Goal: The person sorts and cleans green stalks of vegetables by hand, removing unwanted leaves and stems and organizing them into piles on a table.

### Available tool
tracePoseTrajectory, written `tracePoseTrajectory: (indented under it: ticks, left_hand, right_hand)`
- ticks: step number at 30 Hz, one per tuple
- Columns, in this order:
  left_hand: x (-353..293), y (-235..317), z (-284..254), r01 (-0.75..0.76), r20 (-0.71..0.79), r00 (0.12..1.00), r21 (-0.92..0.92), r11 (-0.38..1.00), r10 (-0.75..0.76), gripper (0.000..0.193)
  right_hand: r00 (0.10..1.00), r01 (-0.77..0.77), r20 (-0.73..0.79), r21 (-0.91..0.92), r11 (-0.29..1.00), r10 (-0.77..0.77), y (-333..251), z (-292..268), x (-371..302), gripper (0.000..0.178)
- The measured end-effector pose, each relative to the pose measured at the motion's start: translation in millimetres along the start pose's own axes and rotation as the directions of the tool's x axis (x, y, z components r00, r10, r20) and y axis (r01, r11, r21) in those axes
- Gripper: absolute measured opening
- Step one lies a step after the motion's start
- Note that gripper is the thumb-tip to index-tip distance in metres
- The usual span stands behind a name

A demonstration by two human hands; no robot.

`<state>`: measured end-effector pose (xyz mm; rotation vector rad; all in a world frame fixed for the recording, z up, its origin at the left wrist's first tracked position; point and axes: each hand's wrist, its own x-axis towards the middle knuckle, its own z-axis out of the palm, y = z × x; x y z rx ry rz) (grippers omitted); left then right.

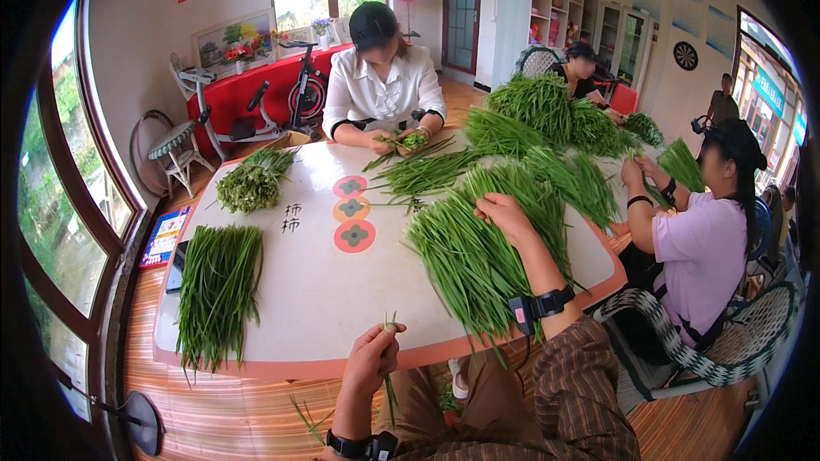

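My left hand (374, 357), at the table's near edge, is closed round a few thin green chives; their tips poke up above the thumb and the long leaves hang below the fist. My right hand (506, 215) reaches over a large heap of chives (465, 265) in front of me on the right. Its fingers are pinched together on chives at the upper part of this heap; how many is hidden. The heap's leaves point toward me and hang over the table's edge.
The white table (316, 307) also bears a chive bundle (220, 286) at the left, another bundle (252, 181) behind it, a phone (177, 267) and big chive piles (547, 115) at the far right. A person (389, 85) opposite and another (705, 230) at right handle greens. A woven chair (709, 341) stands right.
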<state>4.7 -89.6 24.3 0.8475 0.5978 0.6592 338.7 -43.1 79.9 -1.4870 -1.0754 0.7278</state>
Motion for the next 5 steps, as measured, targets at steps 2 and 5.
tracePoseTrajectory:
  ticks: [2,5]
  left_hand:
    - [0.5,1.1,0.8,-0.008,-0.027,1.000,-0.026,1.000,0.008,0.018]
    - [3.7,-3.0,1.5,-0.080,-0.086,0.994,-0.121,0.989,0.070,0.023]
  right_hand:
    - [0.998,0.045,0.034,0.110,0.993,-0.049,-5.3,7.4,-5.1,0.020]
    - [0.970,0.028,0.239,0.039,0.999,-0.036,-5.4,29.6,-20.7,0.019]
